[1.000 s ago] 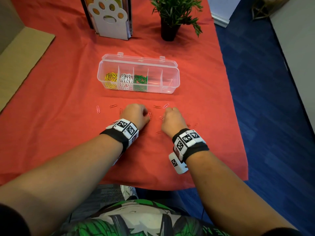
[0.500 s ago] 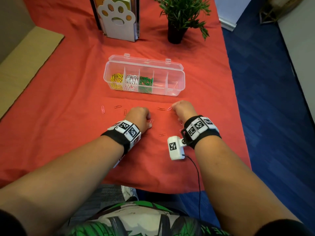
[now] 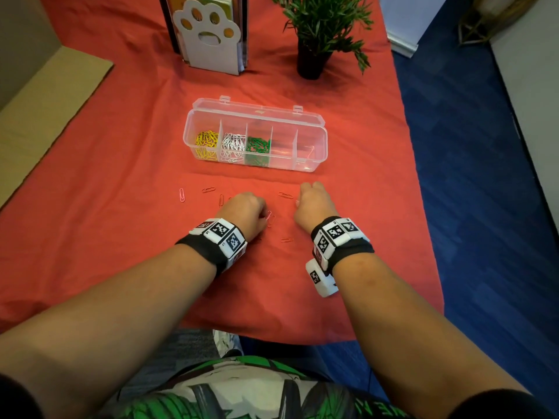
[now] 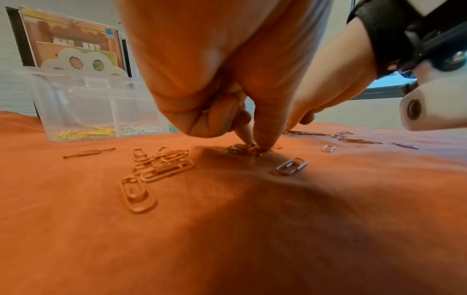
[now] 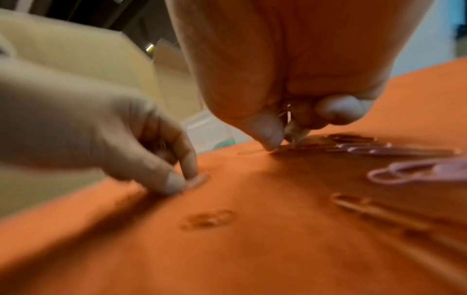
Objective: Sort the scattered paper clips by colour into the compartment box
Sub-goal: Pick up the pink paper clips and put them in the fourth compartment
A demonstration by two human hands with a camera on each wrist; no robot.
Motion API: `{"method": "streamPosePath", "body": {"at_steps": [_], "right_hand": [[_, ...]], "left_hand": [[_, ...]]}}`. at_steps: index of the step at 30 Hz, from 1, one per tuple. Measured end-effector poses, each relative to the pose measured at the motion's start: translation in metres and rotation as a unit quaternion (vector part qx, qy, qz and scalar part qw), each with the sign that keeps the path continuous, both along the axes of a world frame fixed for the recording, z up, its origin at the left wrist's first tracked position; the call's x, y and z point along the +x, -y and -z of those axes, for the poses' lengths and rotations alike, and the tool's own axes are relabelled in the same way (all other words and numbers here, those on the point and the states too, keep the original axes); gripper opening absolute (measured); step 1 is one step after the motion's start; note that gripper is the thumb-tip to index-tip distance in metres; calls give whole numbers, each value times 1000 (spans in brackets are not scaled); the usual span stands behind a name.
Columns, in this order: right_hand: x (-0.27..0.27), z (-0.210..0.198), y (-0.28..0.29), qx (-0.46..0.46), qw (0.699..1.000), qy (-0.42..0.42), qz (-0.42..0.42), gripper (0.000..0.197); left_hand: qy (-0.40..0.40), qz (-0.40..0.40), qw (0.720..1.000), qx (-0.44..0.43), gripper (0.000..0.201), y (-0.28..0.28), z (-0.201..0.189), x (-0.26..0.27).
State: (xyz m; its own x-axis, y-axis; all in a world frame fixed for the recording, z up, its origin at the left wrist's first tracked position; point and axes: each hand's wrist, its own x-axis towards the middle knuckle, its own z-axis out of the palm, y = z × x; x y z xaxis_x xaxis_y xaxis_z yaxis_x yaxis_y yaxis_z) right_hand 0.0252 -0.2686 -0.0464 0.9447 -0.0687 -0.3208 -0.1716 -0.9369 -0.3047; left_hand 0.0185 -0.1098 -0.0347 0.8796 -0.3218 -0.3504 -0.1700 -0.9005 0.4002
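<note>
The clear compartment box [image 3: 314, 152] stands open on the red cloth, with yellow clips [image 3: 206, 142], white clips [image 3: 232, 145] and green clips [image 3: 257, 146] in its three left compartments. My left hand [image 3: 260, 214] is knuckles up below the box; its thumb and forefinger [image 4: 262, 137] pinch a paper clip [image 4: 242, 148] lying on the cloth. My right hand [image 3: 308, 196] is curled just to the right, thumb tip [image 5: 269, 135] touching the cloth, with thin clip wire [image 5: 288, 114] held among its fingers. Loose red and pink clips [image 3: 285, 195] lie around both hands.
A paw-print book stand [image 3: 208, 34] and a potted plant [image 3: 314, 40] stand behind the box. A cluster of red clips [image 4: 161, 163] lies left of my left hand; a pink clip [image 3: 181, 195] lies farther left. The cloth's right edge [image 3: 423, 207] drops to blue floor.
My right hand reached forward toward the box, then drew slightly back and left. The left hand has stayed in place over its clip.
</note>
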Motion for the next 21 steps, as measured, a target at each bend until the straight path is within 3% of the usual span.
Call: {"method": "streamPosePath", "body": {"at_steps": [3,6,8,10,12,13,14,18,20,21], "right_hand": [[-5,-6,7,158,983,-16,91,12],[-13,-8,18,311,929,-35,199,22],[-20,-11,28,418,862,-54,281,25],[-29,-18,37,528,770,-60,353,19],[-36,-23,47,571,722,-54,388,13],[-40,-23,52,564,724,-48,394,13],[-43,-23,56,540,744,-44,391,15],[-53,-11,65,278,920,-25,274,21],[-58,-5,61,175,966,-22,191,19],[-60,-1,58,143,977,-16,160,18]], "left_hand": [[10,-1,1000,20,20,3,2,-2],[22,4,999,42,24,5,4,-4],[29,16,998,56,25,6,5,-5],[29,33,996,74,25,8,5,-5],[27,44,995,85,26,10,2,-6],[27,44,995,86,28,11,0,-6],[28,38,996,82,29,11,-1,-6],[-21,-93,995,-38,21,9,-10,-3],[-143,-206,953,-173,19,8,-16,0],[-213,-262,906,-256,21,7,-19,0]]}}
